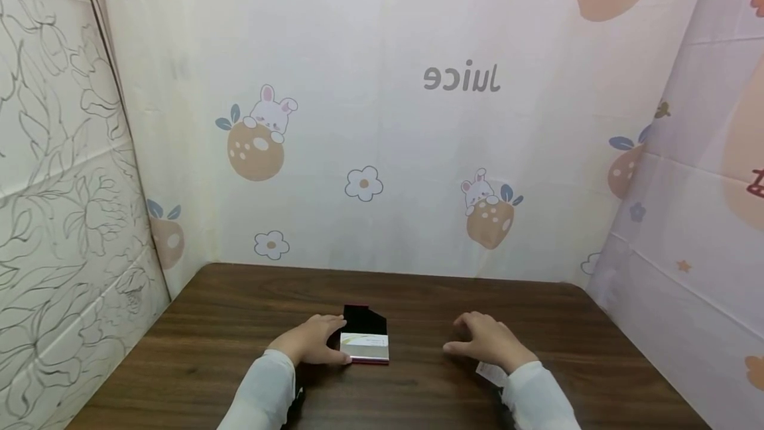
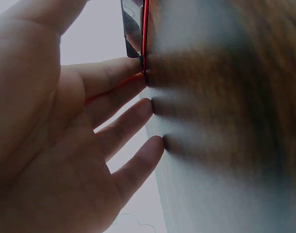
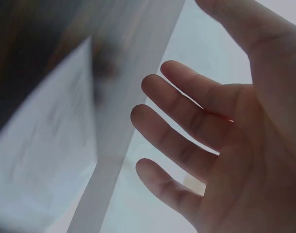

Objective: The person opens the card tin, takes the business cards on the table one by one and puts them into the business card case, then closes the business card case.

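A business card case (image 1: 365,348) lies unfolded on the table, its black inner flap (image 1: 363,319) spread toward the back. The near half is silvery with a red lower edge, and a white card with a yellow stripe shows in it. My left hand (image 1: 313,340) holds the case by its left side, thumb at the near corner and index finger farther back. In the left wrist view the other fingertips (image 2: 157,143) rest at the tabletop. My right hand (image 1: 486,340) hovers apart to the right, fingers loosely bent, holding nothing. Below its wrist is a white printed card (image 1: 492,373), blurred in the right wrist view.
The dark wood-grain table (image 1: 418,397) runs back to a cloth backdrop (image 1: 382,118) printed with rabbits, fruit and flowers. More patterned cloth (image 1: 65,217) hangs along the left side and the right side.
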Action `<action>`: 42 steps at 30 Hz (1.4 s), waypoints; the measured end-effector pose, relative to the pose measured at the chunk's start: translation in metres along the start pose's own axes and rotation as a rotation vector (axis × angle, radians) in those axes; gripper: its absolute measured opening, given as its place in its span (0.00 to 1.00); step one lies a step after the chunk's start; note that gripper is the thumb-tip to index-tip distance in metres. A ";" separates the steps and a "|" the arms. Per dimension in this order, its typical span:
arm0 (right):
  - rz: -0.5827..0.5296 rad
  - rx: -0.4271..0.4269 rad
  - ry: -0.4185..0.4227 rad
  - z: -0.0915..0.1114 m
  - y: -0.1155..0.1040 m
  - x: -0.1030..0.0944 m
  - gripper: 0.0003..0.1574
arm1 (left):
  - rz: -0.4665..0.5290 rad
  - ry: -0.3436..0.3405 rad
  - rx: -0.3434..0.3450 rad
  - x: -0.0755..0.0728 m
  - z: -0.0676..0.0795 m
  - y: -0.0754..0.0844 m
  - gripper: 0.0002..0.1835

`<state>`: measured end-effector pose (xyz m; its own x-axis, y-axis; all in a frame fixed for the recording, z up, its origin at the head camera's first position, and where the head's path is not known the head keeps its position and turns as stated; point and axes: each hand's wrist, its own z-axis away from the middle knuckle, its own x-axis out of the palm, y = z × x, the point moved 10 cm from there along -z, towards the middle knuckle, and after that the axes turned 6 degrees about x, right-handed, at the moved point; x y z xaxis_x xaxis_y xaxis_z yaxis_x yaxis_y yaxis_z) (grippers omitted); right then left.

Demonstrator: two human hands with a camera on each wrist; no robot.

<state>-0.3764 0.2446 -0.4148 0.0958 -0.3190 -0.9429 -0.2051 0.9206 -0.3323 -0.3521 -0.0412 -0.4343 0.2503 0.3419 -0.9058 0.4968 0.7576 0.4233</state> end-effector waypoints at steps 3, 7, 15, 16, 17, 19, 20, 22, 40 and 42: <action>0.044 0.040 0.025 0.007 0.022 -0.006 0.42 | 0.003 -0.002 0.000 0.002 0.000 0.000 0.43; 0.109 0.061 0.064 0.014 0.040 -0.015 0.44 | 0.012 0.002 -0.006 0.001 0.001 0.000 0.43; 0.155 0.127 0.032 0.024 0.065 -0.016 0.49 | 0.010 0.002 0.000 0.000 0.001 0.004 0.43; 0.147 0.139 0.015 0.025 0.067 -0.015 0.49 | 0.009 0.003 0.001 0.000 0.001 0.003 0.43; 0.137 0.150 -0.003 0.025 0.069 -0.015 0.49 | 0.009 0.002 0.001 -0.001 0.001 0.003 0.43; 0.128 0.165 -0.036 0.026 0.071 -0.015 0.49 | 0.013 0.001 0.001 -0.001 0.001 0.003 0.43; 0.128 0.173 -0.049 0.027 0.071 -0.014 0.49 | 0.011 0.001 0.002 -0.001 0.001 0.003 0.43; 0.128 0.182 -0.067 0.027 0.072 -0.014 0.49 | 0.009 0.000 0.005 -0.001 0.001 0.002 0.43; 0.060 0.145 -0.067 0.016 0.072 -0.009 0.49 | 0.014 -0.009 0.001 0.001 -0.003 -0.006 0.43; 0.046 0.139 -0.056 0.017 0.072 -0.010 0.48 | 0.014 -0.008 0.008 0.000 -0.003 -0.006 0.43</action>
<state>-0.3751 0.3174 -0.4291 0.1445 -0.2661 -0.9531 -0.0738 0.9576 -0.2785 -0.3579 -0.0440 -0.4375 0.2641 0.3477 -0.8996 0.4998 0.7484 0.4360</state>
